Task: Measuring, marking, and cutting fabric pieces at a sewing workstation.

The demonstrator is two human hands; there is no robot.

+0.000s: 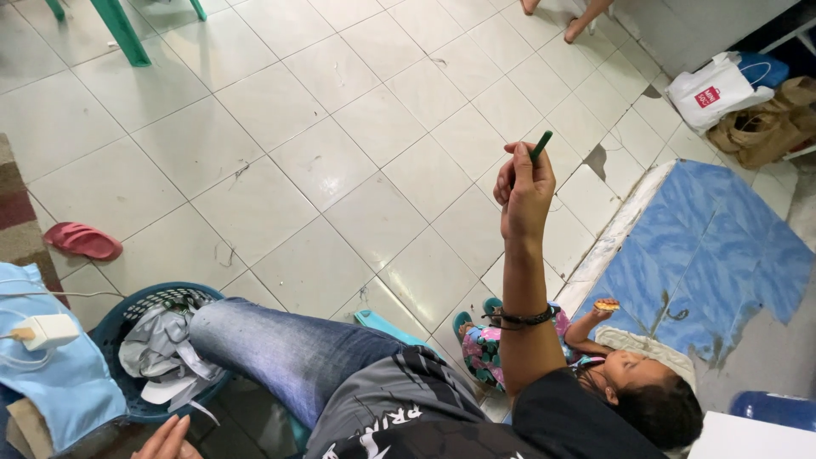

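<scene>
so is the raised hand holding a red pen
No, the right hand holds a dark green stick-like thing, maybe a pencil, raised above the tiled floor.

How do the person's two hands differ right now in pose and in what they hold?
The right hand is raised on an outstretched arm over the tiled floor; the left hand sits low at the bottom edge, beside the laundry basket. The right hand's fingers are closed around a thin green stick; the left hand's fingers show nothing held, and it is partly cut off. The right arm wears a dark wristband; none shows on the left. Both are bare.
</scene>
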